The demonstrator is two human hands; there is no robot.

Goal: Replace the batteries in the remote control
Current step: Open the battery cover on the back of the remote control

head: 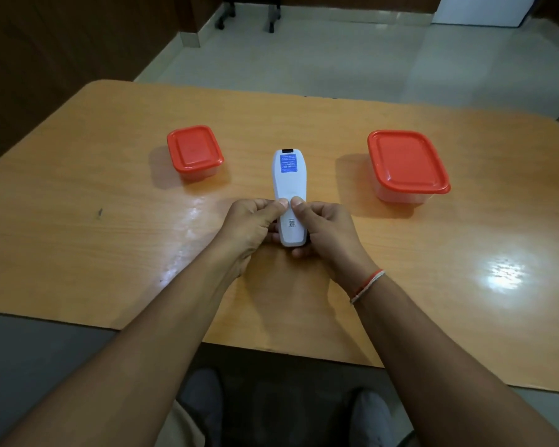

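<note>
- Only one view, from the head camera, looking down at a wooden counter point(110, 201).
- Writing: the remote point(290, 185) lies back side up, white, with a blue label point(288, 162) near its far end; the print on it is too small to read. A small square code mark point(291, 223) sits near the close end, also unreadable.
- Direction: the remote's long axis runs straight away from the person, with the dark emitter end pointing to the far edge of the counter and the rounded end towards the body. It is at the middle of the counter, between the two tubs.
- Left hand point(250, 225) grips the remote's near left side, fingers curled under and narrow, thumb pressed on the back panel.
- Right hand point(325, 227) mirrors it on the right side, fingers wrapped beneath, thumb on the panel just beside the left thumb. A red and white thread point(367, 285) circles that wrist.
- Both forearms reach in from the bottom, converging on the remote.
- Small red-lidded tub point(194, 151) stands to the left, and a larger tub point(407, 164) to the right, both shut and apart from the remote.
</note>
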